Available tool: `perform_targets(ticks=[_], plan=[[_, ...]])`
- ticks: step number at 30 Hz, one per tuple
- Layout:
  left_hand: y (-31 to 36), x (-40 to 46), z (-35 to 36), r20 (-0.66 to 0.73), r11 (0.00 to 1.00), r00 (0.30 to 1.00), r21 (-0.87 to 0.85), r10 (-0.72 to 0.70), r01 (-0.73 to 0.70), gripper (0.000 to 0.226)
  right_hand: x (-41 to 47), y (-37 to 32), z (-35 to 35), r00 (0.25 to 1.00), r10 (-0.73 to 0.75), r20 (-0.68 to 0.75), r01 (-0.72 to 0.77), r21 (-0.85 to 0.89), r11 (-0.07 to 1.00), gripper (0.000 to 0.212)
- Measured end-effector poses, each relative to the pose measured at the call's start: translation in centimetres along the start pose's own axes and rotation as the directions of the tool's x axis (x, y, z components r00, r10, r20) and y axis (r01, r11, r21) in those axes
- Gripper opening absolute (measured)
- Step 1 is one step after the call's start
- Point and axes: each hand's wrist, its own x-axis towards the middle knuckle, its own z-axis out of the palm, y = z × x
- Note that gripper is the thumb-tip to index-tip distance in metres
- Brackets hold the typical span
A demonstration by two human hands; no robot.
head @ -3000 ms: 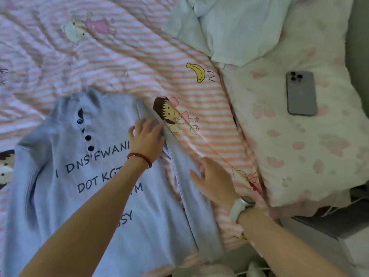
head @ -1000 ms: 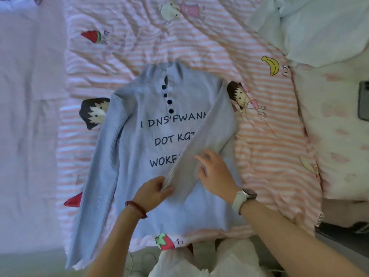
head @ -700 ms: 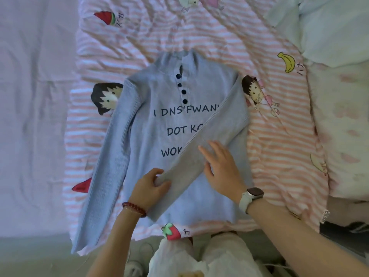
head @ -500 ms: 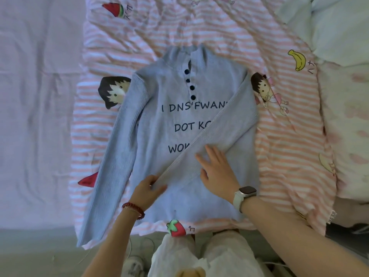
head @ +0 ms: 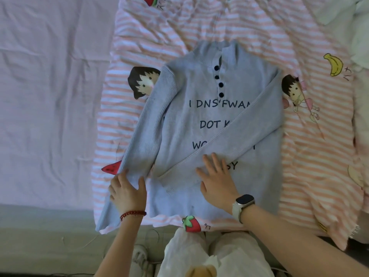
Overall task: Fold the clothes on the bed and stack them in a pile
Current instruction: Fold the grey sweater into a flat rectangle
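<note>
Left hand pinches the unfolded sleeve, which runs away from the bed's near edge; right hand lies flat on the sweater.

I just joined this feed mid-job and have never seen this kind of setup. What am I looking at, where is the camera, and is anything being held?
There is no machine here. A person is folding clothes with bare hands, and the one camera sits on their head, looking forward and down, so both arms come in from the bottom of the picture.

A blue sweater lies face up on a pink striped blanket on the bed. Its right sleeve is already folded slantwise across the chest. The right hand, with a watch on its wrist, lies flat on that sleeve's end, pressing it down. The left hand, with a red bead bracelet, takes a grip on the left sleeve, which lies unfolded down the sweater's side: thumb on top, fingers at the sleeve's outer edge. Nothing is lifted off the bed.
</note>
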Motion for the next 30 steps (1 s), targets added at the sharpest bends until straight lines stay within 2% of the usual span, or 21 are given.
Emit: perform_targets(ticks=[2,3,5,6,8,9,11,12,13,14,15,16,17,18,21,23,24,26,28,30], plan=[[-0.5,1.3,-0.7,0.026,0.990,0.993,0.085,-0.117,0.114,0.065,0.6,-1.0,-0.4,0.998,0.038,-0.054,-0.034,0.083,0.996,0.041],[-0.8,2.1,-1.1,0.057,0.983,0.988,0.124,-0.144,0.136,0.064,0.9,-1.5,-0.6,0.995,0.043,-0.086,-0.031,0.138,0.990,0.039],[-1.2,3.5,-2.2,0.112,0.984,0.986,0.141,-0.124,0.107,0.040,1.5,-2.5,-1.3,0.990,0.077,-0.116,-0.031,0.354,0.935,0.034],[-1.4,4.0,-2.9,0.130,0.994,0.988,0.086,-0.079,0.068,0.025,1.8,-3.2,-1.8,0.989,0.112,-0.098,-0.046,0.517,0.855,0.031],[-1.6,4.1,-4.4,0.132,0.996,0.990,-0.080,0.052,-0.042,0.013,2.6,-4.8,-3.2,0.986,0.168,0.026,-0.120,0.808,0.577,0.024],[-1.5,3.6,-5.2,0.073,0.978,0.982,-0.134,0.173,-0.162,0.012,3.2,-5.6,-4.0,0.981,0.162,0.104,-0.164,0.893,0.418,0.021],[-0.3,1.6,-6.6,-0.038,0.887,0.898,-0.146,0.438,-0.438,0.014,4.6,-7.2,-5.7,0.965,0.087,0.246,-0.255,0.960,0.112,0.019],[0.4,0.5,-7.0,-0.024,0.823,0.838,-0.171,0.545,-0.541,0.017,5.2,-8.0,-6.5,0.958,0.040,0.285,-0.285,0.958,0.003,0.023],[1.1,-0.5,-7.2,0.075,0.775,0.786,-0.246,0.614,-0.582,0.020,5.9,-8.5,-7.1,0.953,0.014,0.301,-0.301,0.953,-0.020,0.029],[1.7,-1.2,-7.0,0.208,0.754,0.735,-0.328,0.645,-0.569,0.023,6.6,-8.9,-7.6,0.955,0.012,0.297,-0.298,0.954,0.042,0.037],[2.2,-1.6,-6.7,0.350,0.757,0.675,-0.380,0.650,-0.532,0.025,7.2,-9.2,-7.8,0.958,0.039,0.284,-0.287,0.942,0.172,0.040],[2.6,-1.6,-6.3,0.466,0.771,0.614,-0.394,0.637,-0.501,0.026,7.6,-9.3,-7.8,0.966,0.088,0.245,-0.260,0.917,0.302,0.032],[2.9,-1.3,-5.9,0.517,0.779,0.583,-0.385,0.626,-0.495,0.026,7.8,-9.1,-7.6,0.968,0.149,0.203,-0.246,0.889,0.386,0.017],[3.3,-0.6,-5.4,0.510,0.790,0.604,-0.382,0.613,-0.479,0.024,7.8,-8.7,-7.4,0.963,0.207,0.174,-0.246,0.881,0.404,0.008],[5.0,2.7,-4.8,0.331,0.839,0.789,-0.376,0.517,-0.393,0.014,6.9,-6.7,-7.1,0.950,0.294,0.101,-0.205,0.915,0.347,0.012],[7.2,5.6,-4.3,0.278,0.831,0.797,-0.339,0.536,-0.441,0.028,6.1,-5.2,-6.9,0.946,0.301,0.121,-0.214,0.931,0.295,0.019],[8.3,7.0,-4.0,0.276,0.805,0.760,-0.297,0.588,-0.514,0.036,5.8,-4.7,-7.0,0.943,0.298,0.145,-0.225,0.940,0.255,0.019],[11.6,9.5,-2.7,0.313,0.702,0.635,-0.186,0.706,-0.688,0.050,5.2,-3.1,-7.3,0.933,0.315,0.174,-0.234,0.958,0.164,0.022],[15.3,11.4,-1.4,0.408,0.541,0.481,-0.039,0.776,-0.840,0.058,4.6,-1.4,-7.9,0.934,0.311,0.176,-0.216,0.972,0.096,0.026],[18.5,13.0,-0.1,0.563,0.354,0.342,0.092,0.752,-0.931,0.055,4.1,0.4,-8.3,0.944,0.275,0.184,-0.198,0.980,0.026,0.024]])
